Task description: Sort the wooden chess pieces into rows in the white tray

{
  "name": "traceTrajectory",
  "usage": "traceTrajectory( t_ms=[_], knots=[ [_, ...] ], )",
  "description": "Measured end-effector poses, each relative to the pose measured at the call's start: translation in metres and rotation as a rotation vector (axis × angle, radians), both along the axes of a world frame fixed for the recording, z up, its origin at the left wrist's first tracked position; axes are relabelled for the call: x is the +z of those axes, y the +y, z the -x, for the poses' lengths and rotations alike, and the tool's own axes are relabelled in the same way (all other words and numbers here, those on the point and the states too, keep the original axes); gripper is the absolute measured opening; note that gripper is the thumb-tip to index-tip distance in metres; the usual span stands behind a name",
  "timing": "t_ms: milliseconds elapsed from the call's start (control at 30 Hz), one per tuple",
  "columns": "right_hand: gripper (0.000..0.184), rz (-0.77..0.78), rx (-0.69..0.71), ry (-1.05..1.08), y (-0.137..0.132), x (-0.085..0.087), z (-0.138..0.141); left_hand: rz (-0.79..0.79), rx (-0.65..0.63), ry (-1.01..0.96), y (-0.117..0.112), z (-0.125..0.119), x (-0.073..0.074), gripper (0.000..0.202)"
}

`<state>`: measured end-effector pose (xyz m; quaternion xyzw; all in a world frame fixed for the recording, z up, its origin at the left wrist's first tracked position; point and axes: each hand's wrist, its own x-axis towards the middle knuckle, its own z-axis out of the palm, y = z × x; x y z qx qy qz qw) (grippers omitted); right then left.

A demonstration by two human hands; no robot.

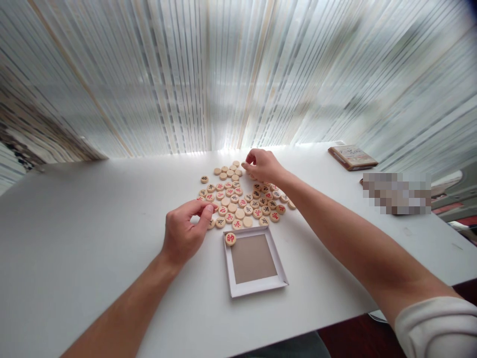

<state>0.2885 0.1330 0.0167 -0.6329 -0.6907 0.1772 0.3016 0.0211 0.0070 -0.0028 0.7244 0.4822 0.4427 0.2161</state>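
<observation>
Several round wooden Chinese chess pieces lie in a loose spread on the white table, some showing red or black characters and others blank side up. At the near left of the spread, my left hand is closed, thumb and forefinger pinching one piece whose face is mostly hidden. My right hand is over the far right of the spread, its fingertips pinched on another piece held on edge. Nearer to me is a shallow open box tray. One red-marked piece sits in its far left corner.
A flat box lies at the far right of the white table, with a blurred-out object just nearer. A striped curtain hangs along the table's back edge. The table's front edge runs below the tray.
</observation>
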Motion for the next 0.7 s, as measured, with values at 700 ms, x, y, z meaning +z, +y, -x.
traceTrajectory(
  t_ms=[700],
  knots=[
    [0.035,0.230,0.227,0.975,-0.154,-0.011,0.022,0.130,-0.206,-0.118,-0.023,-0.019,0.008,0.016]
  ],
)
